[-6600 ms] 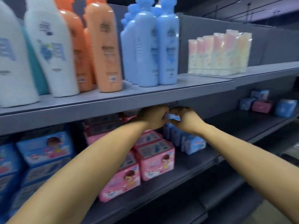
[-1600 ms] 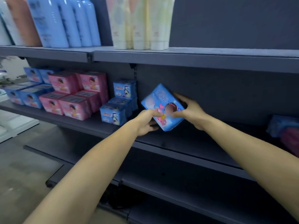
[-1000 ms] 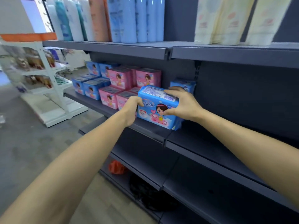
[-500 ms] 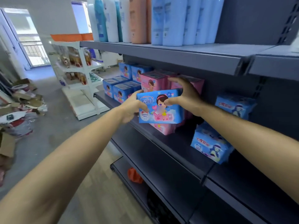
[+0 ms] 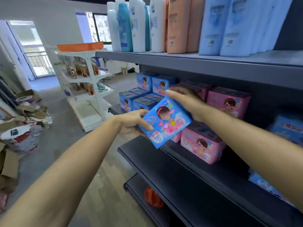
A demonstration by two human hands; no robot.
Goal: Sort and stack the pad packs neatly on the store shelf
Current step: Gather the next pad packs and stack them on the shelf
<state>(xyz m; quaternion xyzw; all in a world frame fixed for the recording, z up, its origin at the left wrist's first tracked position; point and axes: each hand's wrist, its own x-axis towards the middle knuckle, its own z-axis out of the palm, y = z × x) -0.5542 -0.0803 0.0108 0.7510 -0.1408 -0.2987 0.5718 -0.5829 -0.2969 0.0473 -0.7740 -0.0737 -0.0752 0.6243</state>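
Both hands hold one blue pad pack (image 5: 165, 123) tilted in the air, just in front of the dark middle shelf (image 5: 188, 163). My left hand (image 5: 132, 122) grips its lower left corner. My right hand (image 5: 185, 99) grips its upper right edge from above. Behind the pack stand pink pad packs (image 5: 200, 143), with more pink ones (image 5: 228, 102) further back. A group of matching blue pad packs (image 5: 144, 94) is stacked at the shelf's left end. Other blue packs (image 5: 288, 128) lie at the far right.
Tall lotion bottles (image 5: 173, 25) line the upper shelf (image 5: 213, 66). A white rack (image 5: 86, 79) of goods stands in the aisle to the left. Flattened cardboard and rubbish (image 5: 21, 115) lie on the floor at left. An orange bag (image 5: 153, 197) sits on a bottom shelf.
I have carried the blue pack leftwards along the shelf past the pink packs, towards the blue stack. The pack now tilts, its lower corner pointing down. Both hands still hold it.
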